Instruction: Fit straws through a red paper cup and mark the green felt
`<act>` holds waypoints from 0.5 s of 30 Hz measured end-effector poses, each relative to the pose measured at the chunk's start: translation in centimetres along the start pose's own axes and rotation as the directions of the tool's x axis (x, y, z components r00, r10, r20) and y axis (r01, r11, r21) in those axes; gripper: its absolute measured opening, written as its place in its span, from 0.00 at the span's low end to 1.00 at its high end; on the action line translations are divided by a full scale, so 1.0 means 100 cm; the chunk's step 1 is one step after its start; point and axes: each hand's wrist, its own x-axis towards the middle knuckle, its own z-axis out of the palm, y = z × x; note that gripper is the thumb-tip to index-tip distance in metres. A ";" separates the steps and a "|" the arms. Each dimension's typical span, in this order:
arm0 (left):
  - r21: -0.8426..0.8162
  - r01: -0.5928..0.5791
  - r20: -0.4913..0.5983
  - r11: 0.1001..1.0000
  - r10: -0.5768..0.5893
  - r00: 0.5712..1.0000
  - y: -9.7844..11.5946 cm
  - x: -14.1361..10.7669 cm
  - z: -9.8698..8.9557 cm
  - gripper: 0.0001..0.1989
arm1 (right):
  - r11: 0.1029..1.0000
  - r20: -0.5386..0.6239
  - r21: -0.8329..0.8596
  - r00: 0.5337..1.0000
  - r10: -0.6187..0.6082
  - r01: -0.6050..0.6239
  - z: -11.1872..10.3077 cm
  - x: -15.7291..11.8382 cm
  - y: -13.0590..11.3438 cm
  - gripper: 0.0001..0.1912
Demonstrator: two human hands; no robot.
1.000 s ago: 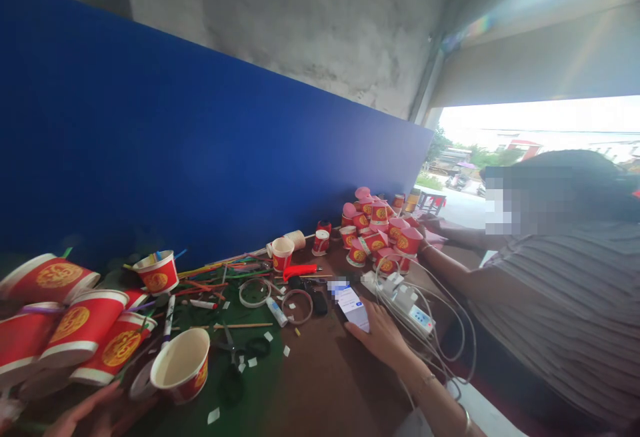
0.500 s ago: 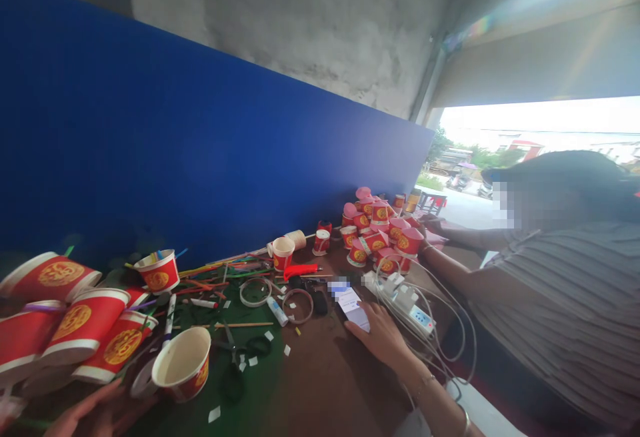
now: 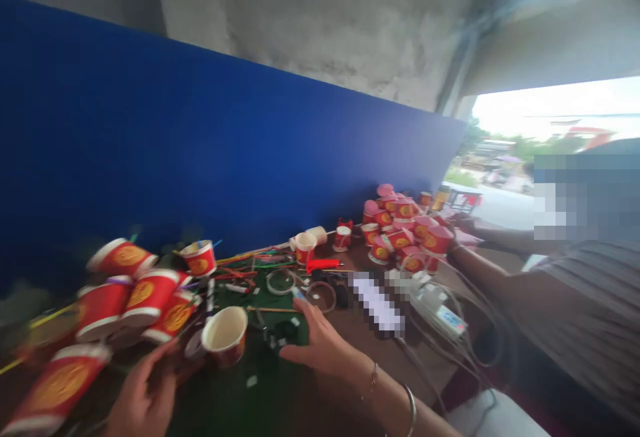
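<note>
My right hand (image 3: 325, 344) reaches over the table with thumb and fingers spread and nothing in it. Just left of its fingertips lie dark-handled scissors (image 3: 273, 340), partly blurred. My left hand (image 3: 145, 390) is at the lower left, fingers apart, with nothing visible in it. Between my hands stands a red paper cup (image 3: 225, 337) with a white inside, mouth up. Red cups with gold emblems (image 3: 150, 297) lie piled beyond my left hand. A phone (image 3: 377, 304), blurred out, lies right of my right hand.
A blue panel (image 3: 225, 144) borders the far side. A red glue gun (image 3: 323, 264), clear tape rings (image 3: 281, 282) and coloured sticks lie behind. At right, a co-worker's arm (image 3: 480, 277) reaches to pink-topped cups (image 3: 400, 237), near a power strip (image 3: 450, 320) with loose cables.
My right hand has left the phone and moved left towards the scissors. My left hand has come further into view. The camera has turned left, so everything sits further right.
</note>
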 end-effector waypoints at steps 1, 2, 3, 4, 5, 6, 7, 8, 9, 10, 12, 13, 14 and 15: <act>0.003 -0.011 0.020 1.000 0.011 1.000 0.003 0.000 -0.001 0.15 | 0.999 0.051 0.042 0.999 -0.004 0.002 0.012 0.006 -0.011 0.54; 0.010 -0.031 0.033 0.999 0.031 0.999 0.006 0.000 -0.001 0.16 | 0.997 0.073 0.076 0.997 -0.012 0.007 0.023 0.011 -0.020 0.58; 0.016 -0.045 0.045 0.999 0.044 0.998 0.009 -0.001 -0.001 0.17 | 0.994 0.073 0.105 0.997 -0.027 0.019 0.034 0.017 -0.028 0.61; 0.025 -0.055 0.054 0.998 0.054 0.997 0.011 -0.001 -0.001 0.18 | 0.991 0.058 0.132 0.997 -0.045 0.037 0.043 0.022 -0.034 0.63; 0.027 -0.066 0.073 0.997 0.064 0.995 0.013 -0.002 0.000 0.19 | 0.986 0.035 0.158 0.998 -0.061 0.055 0.051 0.028 -0.038 0.63; 0.035 -0.077 0.097 0.996 0.073 0.993 0.014 -0.003 0.000 0.21 | 0.981 0.013 0.183 0.997 -0.073 0.070 0.059 0.033 -0.041 0.63; 0.039 -0.085 0.129 0.996 0.079 0.988 0.015 -0.003 0.000 0.21 | 0.975 -0.004 0.204 0.997 -0.083 0.082 0.065 0.037 -0.043 0.62; 0.052 -0.094 0.165 0.994 0.085 0.983 0.016 -0.004 0.000 0.22 | 0.972 -0.016 0.219 0.996 -0.090 0.091 0.071 0.041 -0.043 0.61; 0.084 -0.101 0.205 0.991 0.082 0.975 0.018 -0.005 0.000 0.22 | 0.969 -0.025 0.225 0.995 -0.098 0.101 0.076 0.045 -0.043 0.60; 0.123 -0.102 0.246 0.987 0.069 0.967 0.020 -0.006 -0.001 0.22 | 0.968 -0.036 0.226 0.994 -0.106 0.111 0.081 0.048 -0.042 0.59; 0.228 -0.082 0.332 0.970 0.002 0.943 0.023 -0.005 -0.002 0.20 | 0.965 -0.072 0.220 0.989 -0.132 0.145 0.089 0.053 -0.039 0.55; 0.283 -0.065 0.372 0.957 -0.048 0.927 0.025 -0.005 -0.003 0.20 | 0.961 -0.095 0.218 0.984 -0.150 0.167 0.092 0.054 -0.038 0.53; 0.333 -0.049 0.409 0.942 -0.097 0.907 0.027 -0.004 -0.004 0.19 | 0.957 -0.116 0.220 0.979 -0.166 0.188 0.095 0.056 -0.037 0.51; 0.375 -0.039 0.440 0.926 -0.141 0.887 0.028 -0.003 -0.005 0.19 | 0.953 -0.132 0.225 0.975 -0.178 0.204 0.097 0.057 -0.036 0.49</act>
